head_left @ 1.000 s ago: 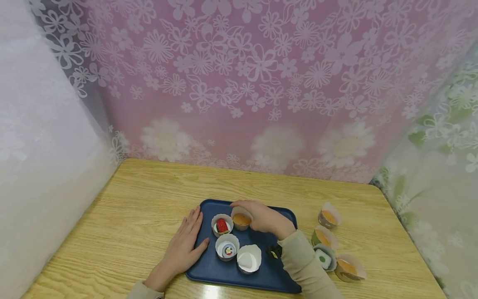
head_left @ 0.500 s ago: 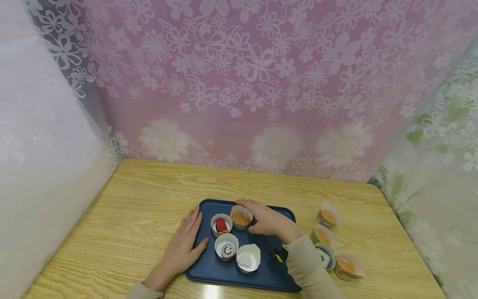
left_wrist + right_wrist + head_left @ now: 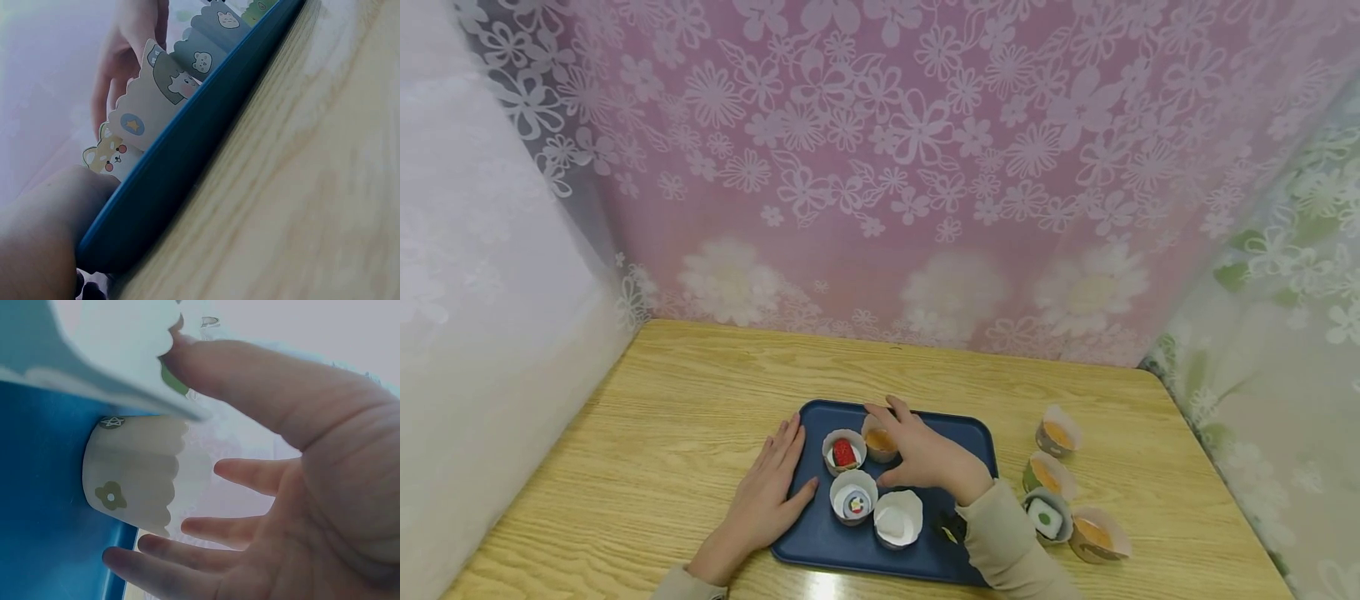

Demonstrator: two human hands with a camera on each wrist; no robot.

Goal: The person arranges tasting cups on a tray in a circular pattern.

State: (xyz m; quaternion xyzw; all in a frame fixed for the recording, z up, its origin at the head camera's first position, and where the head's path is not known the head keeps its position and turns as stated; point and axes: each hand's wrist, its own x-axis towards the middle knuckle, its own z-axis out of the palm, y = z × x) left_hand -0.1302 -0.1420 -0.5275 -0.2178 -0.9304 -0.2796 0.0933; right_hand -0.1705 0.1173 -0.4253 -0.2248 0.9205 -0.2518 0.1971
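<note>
My right hand hovers over the dark blue tray, fingers spread beside a paper baking cup with an orange filling. In the right wrist view a gap shows between the fingers and a flower-printed cup; the thumb overlaps a nearer cup's rim, contact unclear. My left hand rests flat along the tray's left edge, fingers straight. Also on the tray are a cup with a red strawberry-like piece, one with a blue-and-white swirl and one with a white topping.
On the wooden table, right of the tray, stand several more paper cups, including one with a white, green-dotted top and an orange-filled one. A small dark object lies on the tray, partly behind the right sleeve.
My right hand has let go of the orange-filled cup; its thumb and fingers have spread, and the hand has shifted slightly toward me. My left hand stays where it was.
</note>
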